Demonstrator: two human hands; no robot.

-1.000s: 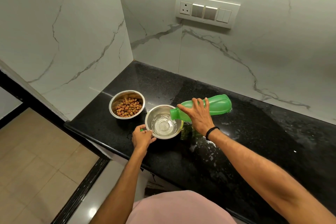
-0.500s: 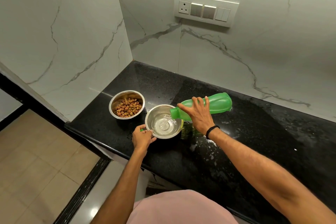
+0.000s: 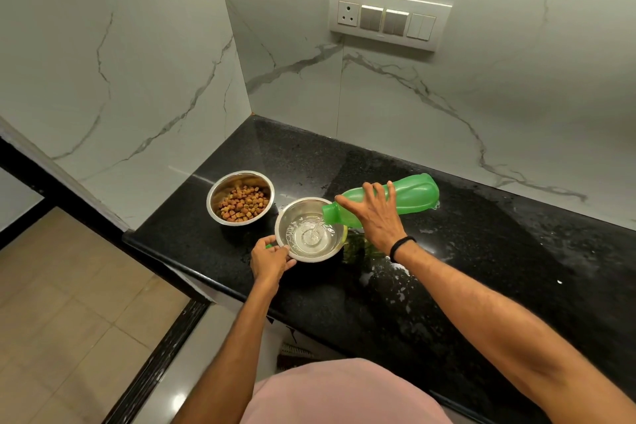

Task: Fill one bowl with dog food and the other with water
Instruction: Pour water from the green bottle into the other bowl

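Beneath white marble walls point(image 3: 137, 62), a black speckled stone desk point(image 3: 481, 268) is carrying both bowls. The round steel bowl of brown kibble point(image 3: 211, 196) is sitting just beside the round steel water bowl point(image 3: 292, 208), at its ten o'clock. The right hand point(image 3: 373, 217) is clamping the tilted green plastic bottle point(image 3: 413, 194), its mouth over the rim at three o'clock, with water point(image 3: 309, 237) streaming in. The left hand point(image 3: 270, 260) is gripping that rim at seven o'clock. A steeper tilt would likely be sending water past the rim and onto the already wet desk.
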